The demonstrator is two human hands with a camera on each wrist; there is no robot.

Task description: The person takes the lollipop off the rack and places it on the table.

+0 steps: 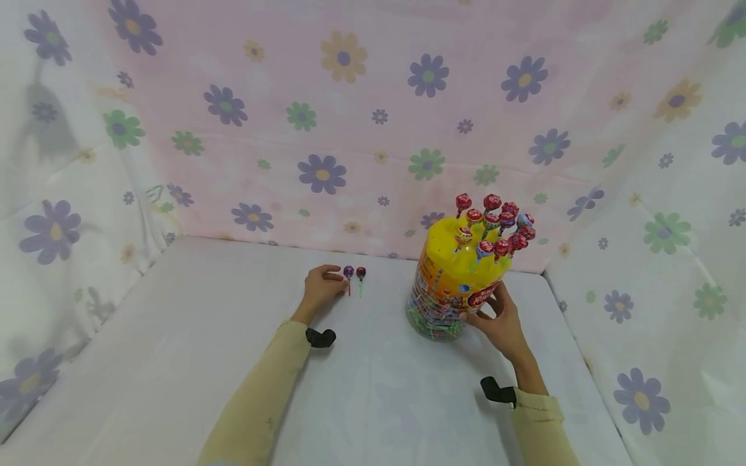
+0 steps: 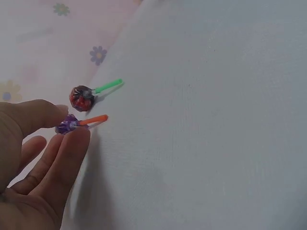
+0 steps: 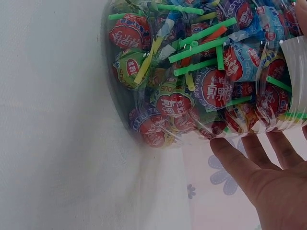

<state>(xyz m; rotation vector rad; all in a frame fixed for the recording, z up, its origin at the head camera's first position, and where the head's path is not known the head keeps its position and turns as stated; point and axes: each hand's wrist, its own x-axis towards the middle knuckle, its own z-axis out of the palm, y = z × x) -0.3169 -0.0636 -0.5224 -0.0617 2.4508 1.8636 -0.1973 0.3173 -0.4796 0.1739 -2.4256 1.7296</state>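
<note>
Two wrapped lollipops lie side by side on the white tabletop: a purple lollipop with an orange-red stick and a dark red lollipop with a green stick. My left hand is at the purple one; in the left wrist view its thumb and fingers are parted on either side of the candy, apparently without pinching it. My right hand holds the side of a large clear jar full of lollipops, thumb and fingers spread round its wall. Several lollipops stand upright in the jar's yellow lid.
A white cloth covers the table. Behind it hangs a pink flowered curtain, with pale flowered curtains at both sides. The jar stands right of centre near the back edge, tilted slightly.
</note>
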